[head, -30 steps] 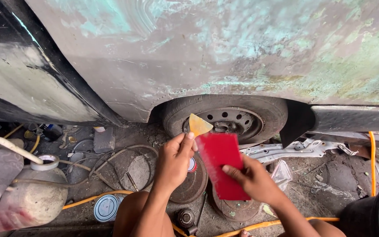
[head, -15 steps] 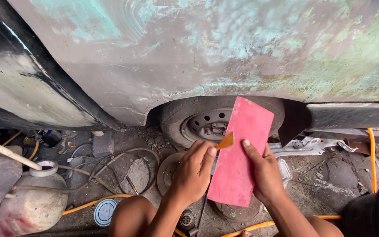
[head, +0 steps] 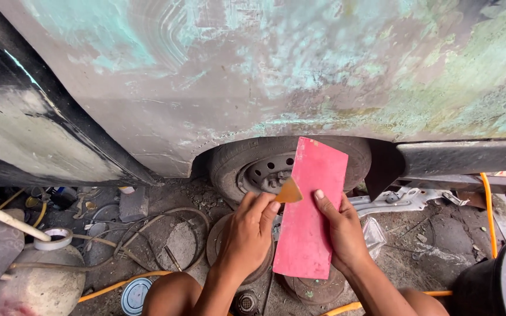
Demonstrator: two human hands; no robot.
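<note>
The pink board [head: 310,210] is a flat rectangular sheet, held up on a slant right in front of the wheel [head: 276,169], under the wheel arch. It looks thin and stiff, doesn't sag at all, so I'd guess it's light plastic or similar and easy to carry one-handed. The face looks smooth, maybe a bit slick, so pinching it by a long edge seems the way to go. That's what the right hand [head: 341,234] does: thumb on the front near the right edge, fingers wrapped behind, closed on the board around its middle.

The left hand [head: 250,231] is closed too, pinching a small yellow-orange spreader [head: 289,192] between thumb and fingertips, its tip touching the board's left edge. The spreader looks thin and flexy, weighs nothing I'd say.

Above is the car body panel [head: 276,70], sanded, patchy grey and green. On the dirty ground sit a brake disc [head: 215,246], a yellow hose [head: 121,284], a tape roll [head: 54,238] at left and a black bucket [head: 499,281] at right.
</note>
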